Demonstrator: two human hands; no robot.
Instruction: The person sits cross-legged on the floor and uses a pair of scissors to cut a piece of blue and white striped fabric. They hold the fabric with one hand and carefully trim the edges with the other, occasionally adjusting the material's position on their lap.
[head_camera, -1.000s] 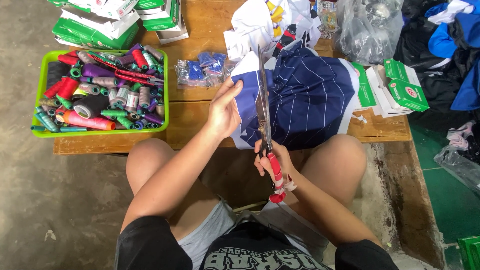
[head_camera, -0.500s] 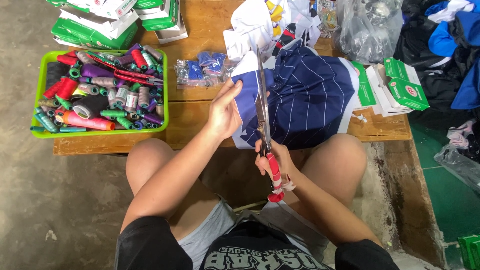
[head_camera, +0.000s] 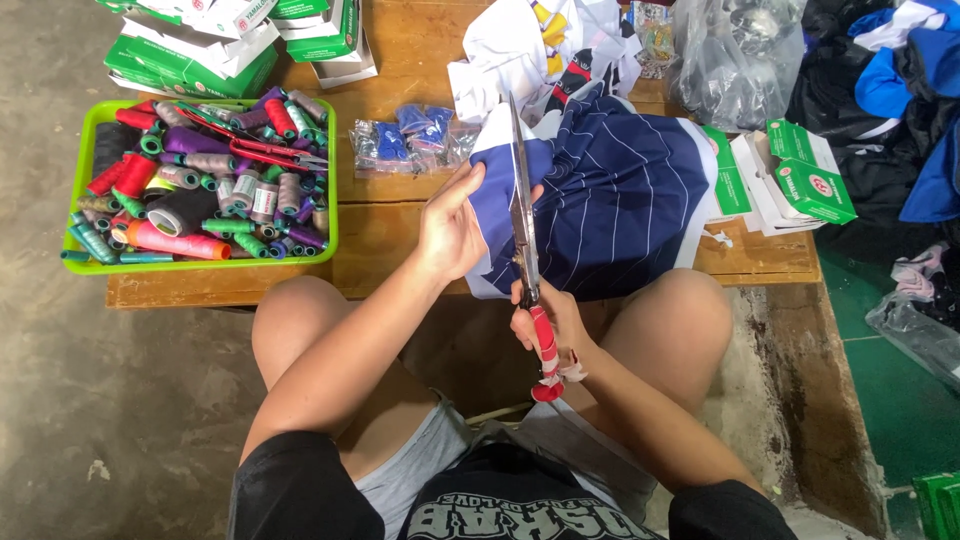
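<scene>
My right hand (head_camera: 548, 318) grips the red handles of long scissors (head_camera: 524, 225), whose blades point away from me over a navy pinstriped garment (head_camera: 625, 200) with white trim. My left hand (head_camera: 450, 232) holds the garment's left edge right beside the blades, fingers pinched on the cloth. The garment lies on a low wooden table (head_camera: 380, 235) and hangs over its near edge between my knees.
A green tray (head_camera: 82, 185) full of thread spools and red-handled scissors sits at the left. Green and white boxes (head_camera: 800, 180) lie right and at the back left. A small clear bag of blue pieces (head_camera: 405, 140), white cloth and plastic bags lie behind.
The scissors and both hands stay almost where they were on the garment; no clear movement shows.
</scene>
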